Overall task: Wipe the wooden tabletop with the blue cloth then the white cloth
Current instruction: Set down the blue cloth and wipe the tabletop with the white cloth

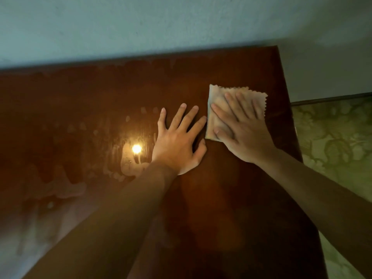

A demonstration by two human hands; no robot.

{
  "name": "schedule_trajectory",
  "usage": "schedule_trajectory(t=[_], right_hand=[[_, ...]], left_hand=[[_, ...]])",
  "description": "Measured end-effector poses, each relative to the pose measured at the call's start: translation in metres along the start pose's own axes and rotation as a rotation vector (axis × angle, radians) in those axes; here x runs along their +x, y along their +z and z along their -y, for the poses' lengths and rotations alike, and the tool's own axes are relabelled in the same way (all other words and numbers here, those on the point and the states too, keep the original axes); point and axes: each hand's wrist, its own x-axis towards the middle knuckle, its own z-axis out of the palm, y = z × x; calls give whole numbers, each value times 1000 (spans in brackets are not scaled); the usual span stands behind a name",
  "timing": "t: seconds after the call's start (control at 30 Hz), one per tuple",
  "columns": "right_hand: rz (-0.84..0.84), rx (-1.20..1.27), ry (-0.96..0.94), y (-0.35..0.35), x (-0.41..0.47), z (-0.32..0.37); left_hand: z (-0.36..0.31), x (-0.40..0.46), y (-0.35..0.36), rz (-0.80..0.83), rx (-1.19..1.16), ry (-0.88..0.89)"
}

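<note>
Now the right hand [244, 129] presses flat, fingers straight, on the white cloth [219, 109] near the surface's [100, 93] far right corner; left hand [179, 141] braces flat, grip empty. Overlapping strokes leftward should clear streaks.

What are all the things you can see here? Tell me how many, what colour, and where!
wooden tabletop: one, dark reddish brown and shiny, fills most of the view, far edge against the wall
smears: several, pale and cloudy, on the tabletop's left part
light glare: one, bright yellow-white, reflected on the tabletop left of the hands
cloth: one, pale whitish with zigzag edges, flat near the tabletop's far right corner
wall: one, pale grey-blue, behind the table
patterned surface: one, green with flowers, right of the table
left hand: one, flat on the bare wood beside the cloth
right hand: one, fingers spread, pressing on the cloth
</note>
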Motion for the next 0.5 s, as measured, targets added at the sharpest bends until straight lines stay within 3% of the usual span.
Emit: schedule_trajectory(t=[0.3, 0.5], right_hand=[[58, -39, 75, -19, 80, -48], [41, -3, 42, -10, 20, -33]], left_hand=[[-2, 1, -4, 19, -3, -34], [-7, 6, -8, 24, 9, -81]])
